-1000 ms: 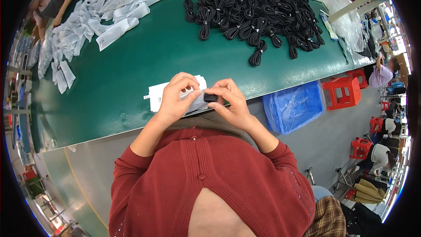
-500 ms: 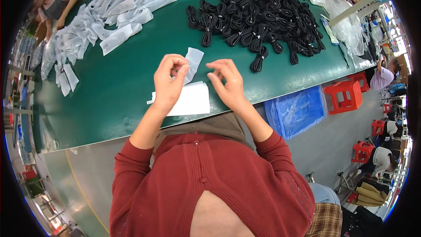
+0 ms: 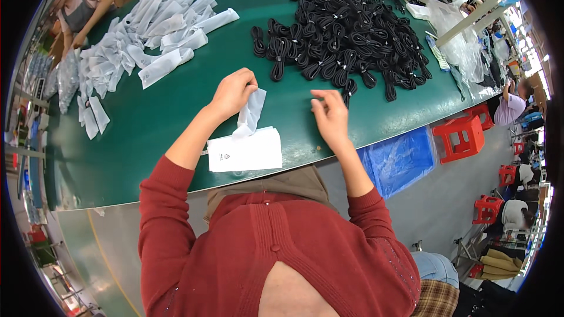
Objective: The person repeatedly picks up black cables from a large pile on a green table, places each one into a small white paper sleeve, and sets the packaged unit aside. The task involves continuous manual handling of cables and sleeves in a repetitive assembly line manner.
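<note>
A translucent white bag (image 3: 252,110) hangs from my left hand (image 3: 234,92), whose fingers are pinched on its upper end. The bag's lower end touches a stack of flat white bags (image 3: 245,150) lying at the table's front edge. My right hand (image 3: 331,118) is over the table to the right, slightly blurred, with loosely bent fingers and the thumb apart, and nothing shows in it. Just beyond its fingers lies a coiled black cable (image 3: 349,88) at the near edge of a large heap of such bundled cables (image 3: 346,38).
Several filled translucent bags (image 3: 158,26) are piled at the far left of the green table (image 3: 176,111). A person (image 3: 88,3) is beside that pile. Below the table's right edge stand a blue plastic-lined bin (image 3: 399,161) and a red stool (image 3: 458,140). Clear plastic (image 3: 461,35) lies at the far right.
My right hand has moved away from the bag, rightward toward the cable heap. My left hand keeps hold of the bag and has shifted slightly. The view has tilted a little.
</note>
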The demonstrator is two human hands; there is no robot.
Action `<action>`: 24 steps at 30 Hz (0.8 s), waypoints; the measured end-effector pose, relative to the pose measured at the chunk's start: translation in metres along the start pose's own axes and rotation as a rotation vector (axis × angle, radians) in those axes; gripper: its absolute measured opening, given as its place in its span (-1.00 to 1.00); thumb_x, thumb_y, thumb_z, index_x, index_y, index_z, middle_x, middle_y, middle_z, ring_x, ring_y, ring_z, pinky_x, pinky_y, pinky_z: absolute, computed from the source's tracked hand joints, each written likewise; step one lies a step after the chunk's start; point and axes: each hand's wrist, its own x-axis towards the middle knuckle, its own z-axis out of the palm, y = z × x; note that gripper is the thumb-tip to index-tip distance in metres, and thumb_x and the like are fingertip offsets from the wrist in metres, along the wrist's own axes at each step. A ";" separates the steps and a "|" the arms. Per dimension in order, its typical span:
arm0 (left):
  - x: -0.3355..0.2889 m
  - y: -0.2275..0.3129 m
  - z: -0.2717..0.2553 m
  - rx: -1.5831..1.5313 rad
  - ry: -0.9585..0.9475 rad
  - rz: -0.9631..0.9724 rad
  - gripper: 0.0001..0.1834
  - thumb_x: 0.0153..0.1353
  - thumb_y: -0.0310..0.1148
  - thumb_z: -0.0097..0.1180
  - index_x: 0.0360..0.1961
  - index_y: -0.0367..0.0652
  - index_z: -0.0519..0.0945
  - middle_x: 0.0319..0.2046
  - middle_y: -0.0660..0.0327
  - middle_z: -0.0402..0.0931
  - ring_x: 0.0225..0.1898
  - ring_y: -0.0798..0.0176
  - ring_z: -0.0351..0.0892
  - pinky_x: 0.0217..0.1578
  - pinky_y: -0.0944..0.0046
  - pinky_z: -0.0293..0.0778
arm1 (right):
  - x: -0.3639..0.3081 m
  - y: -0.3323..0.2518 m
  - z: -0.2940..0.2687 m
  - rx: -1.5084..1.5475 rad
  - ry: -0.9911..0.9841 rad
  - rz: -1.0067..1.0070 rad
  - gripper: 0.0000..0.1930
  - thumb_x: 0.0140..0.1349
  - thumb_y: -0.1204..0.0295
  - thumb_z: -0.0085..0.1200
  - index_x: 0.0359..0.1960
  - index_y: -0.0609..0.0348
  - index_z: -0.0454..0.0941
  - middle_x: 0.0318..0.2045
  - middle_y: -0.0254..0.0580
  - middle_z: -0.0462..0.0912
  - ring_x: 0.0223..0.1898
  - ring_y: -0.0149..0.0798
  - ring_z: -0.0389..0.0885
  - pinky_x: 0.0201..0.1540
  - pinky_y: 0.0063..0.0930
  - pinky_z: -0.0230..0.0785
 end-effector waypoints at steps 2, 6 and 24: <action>-0.004 0.005 -0.007 0.042 -0.005 0.061 -0.92 0.15 -0.55 0.14 -0.40 -0.31 0.47 -0.34 0.08 0.49 -0.34 0.05 0.52 -0.29 0.17 0.44 | 0.003 0.007 -0.016 -0.026 0.051 0.045 -0.82 0.22 0.60 0.14 -0.13 0.26 0.61 -0.25 -0.14 0.54 -0.49 -0.34 0.55 -0.40 -0.48 0.41; -0.006 0.009 -0.026 0.039 0.016 0.136 -0.90 0.19 -0.53 0.11 -0.38 -0.32 0.44 -0.41 0.11 0.46 -0.37 0.10 0.50 -0.32 0.17 0.43 | 0.006 0.016 -0.030 -0.050 0.111 0.053 -0.85 0.24 0.62 0.12 -0.16 0.27 0.61 -0.28 -0.17 0.55 -0.51 -0.37 0.55 -0.41 -0.50 0.41; -0.008 -0.015 -0.018 -0.022 -0.075 -0.056 -0.86 0.19 -0.37 0.20 -0.38 -0.24 0.61 -0.35 0.14 0.53 -0.29 0.06 0.56 -0.24 0.14 0.47 | 0.001 0.022 -0.038 -0.174 0.170 -0.027 -0.87 0.25 0.61 0.11 -0.19 0.26 0.60 -0.29 -0.18 0.53 -0.51 -0.37 0.51 -0.45 -0.50 0.35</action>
